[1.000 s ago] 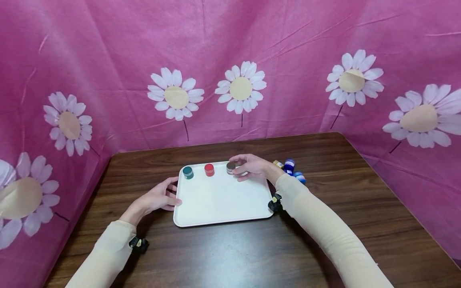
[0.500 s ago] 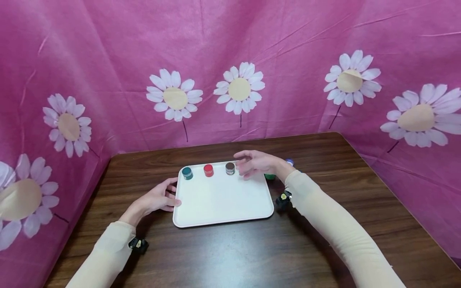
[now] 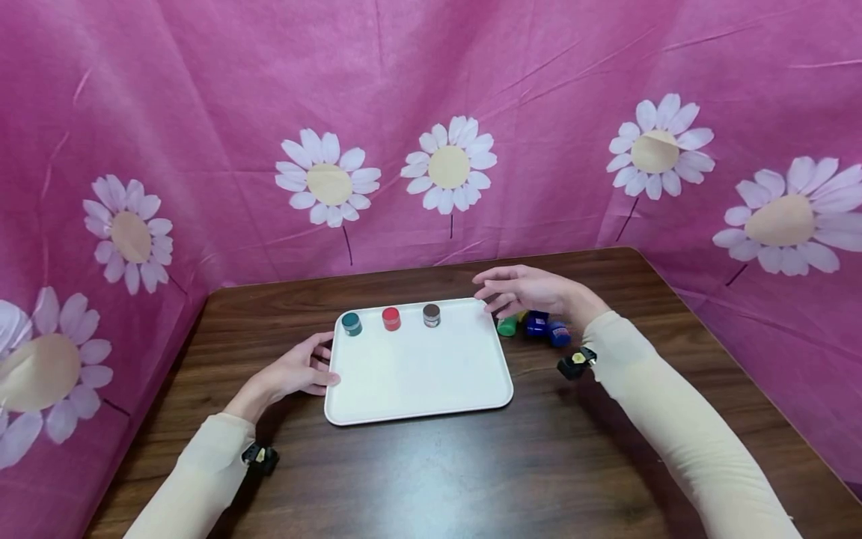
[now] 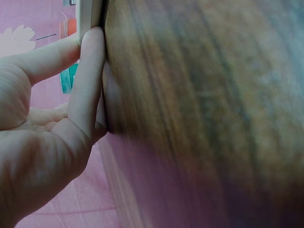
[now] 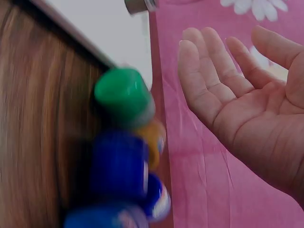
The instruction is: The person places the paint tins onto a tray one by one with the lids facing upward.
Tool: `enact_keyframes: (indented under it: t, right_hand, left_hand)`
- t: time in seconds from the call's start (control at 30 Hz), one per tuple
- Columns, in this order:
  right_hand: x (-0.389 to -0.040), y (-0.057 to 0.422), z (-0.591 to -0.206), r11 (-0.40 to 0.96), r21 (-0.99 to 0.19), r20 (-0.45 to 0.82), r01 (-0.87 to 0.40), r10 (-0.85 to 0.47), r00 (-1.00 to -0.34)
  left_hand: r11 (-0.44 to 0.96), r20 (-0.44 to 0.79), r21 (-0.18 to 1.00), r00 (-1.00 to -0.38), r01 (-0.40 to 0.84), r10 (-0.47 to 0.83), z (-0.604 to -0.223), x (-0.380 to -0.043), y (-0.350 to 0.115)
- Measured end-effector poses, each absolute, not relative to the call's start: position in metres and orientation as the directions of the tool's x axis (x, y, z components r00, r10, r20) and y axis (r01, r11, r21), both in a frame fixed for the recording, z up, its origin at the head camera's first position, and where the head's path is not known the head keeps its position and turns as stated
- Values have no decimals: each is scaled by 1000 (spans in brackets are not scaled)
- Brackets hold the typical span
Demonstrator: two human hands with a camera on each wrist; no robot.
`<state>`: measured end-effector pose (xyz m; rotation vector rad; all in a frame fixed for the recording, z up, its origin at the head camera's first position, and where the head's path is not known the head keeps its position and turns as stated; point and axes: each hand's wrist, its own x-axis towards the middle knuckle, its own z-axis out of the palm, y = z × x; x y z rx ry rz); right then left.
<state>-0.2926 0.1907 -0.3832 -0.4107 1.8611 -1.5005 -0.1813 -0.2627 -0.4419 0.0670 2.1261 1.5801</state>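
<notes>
My left hand grips the left edge of a white tray, its thumb on the rim and fingers against the side. Along the tray's far edge stand three small lidded paint jars: dark green, red and brown. My right hand hovers past the tray's far right corner with nothing in it, its fingers loosely extended. Below it lie several more paint jars: a green jar, a yellow jar partly hidden, a dark blue jar and a lighter blue jar.
Everything rests on a dark wooden table. Pink cloth printed with white daisies hangs behind and at both sides. The loose jars lie close together just off the tray's right edge.
My right hand has let go of the brown jar and moved right, off the tray to above the loose jars. The brown jar stays standing on the tray. My left hand has not moved.
</notes>
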Motion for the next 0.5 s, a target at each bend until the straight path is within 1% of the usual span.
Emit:
enact_keyframes:
  t: [0.23, 0.5]
  right_hand:
    - [-293, 229, -387, 275, -944, -315, 182, -588, -746]
    - [-291, 261, -403, 318, -923, -359, 218, -500, -788]
  left_hand:
    - [331, -351, 912, -880, -243, 321, -442, -183, -263]
    - [328, -348, 913, -882, -242, 318, -443, -182, -263]
